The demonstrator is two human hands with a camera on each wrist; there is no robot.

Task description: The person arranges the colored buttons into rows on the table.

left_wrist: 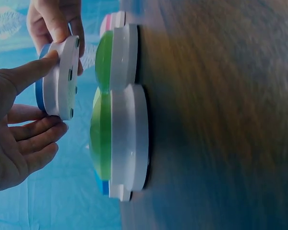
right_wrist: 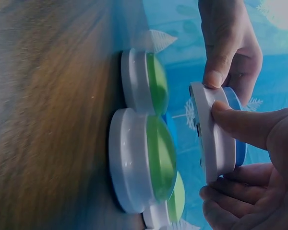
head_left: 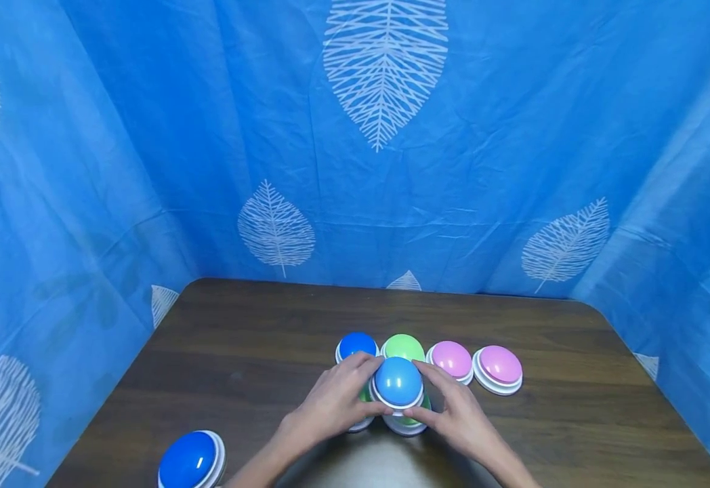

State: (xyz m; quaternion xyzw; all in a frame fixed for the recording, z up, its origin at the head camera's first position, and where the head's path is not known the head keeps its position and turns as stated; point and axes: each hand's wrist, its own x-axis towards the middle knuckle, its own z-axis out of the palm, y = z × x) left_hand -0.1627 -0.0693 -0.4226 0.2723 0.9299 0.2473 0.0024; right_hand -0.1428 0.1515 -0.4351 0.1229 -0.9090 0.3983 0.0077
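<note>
My left hand [head_left: 333,400] and right hand [head_left: 455,410] together hold a light blue dome push button [head_left: 398,381] by its white base. It hangs above the table, over two front green buttons, mostly hidden in the head view. In the left wrist view, the held button's base [left_wrist: 65,79] shows small dark feet, with thumbs on its near side and fingers beneath and behind. Apart from it, a green button [left_wrist: 101,134] and another green button [left_wrist: 104,57] sit on the table. From the right wrist, the same light blue button [right_wrist: 221,134] appears between both hands.
Behind the hands stand a dark blue button [head_left: 358,343], a green button [head_left: 405,346], a pink button [head_left: 452,358] and a second pink button [head_left: 500,364]. Another dark blue button [head_left: 187,461] lies front left on the wooden table [head_left: 257,325]. A leaf-patterned blue curtain [head_left: 483,135] surrounds it.
</note>
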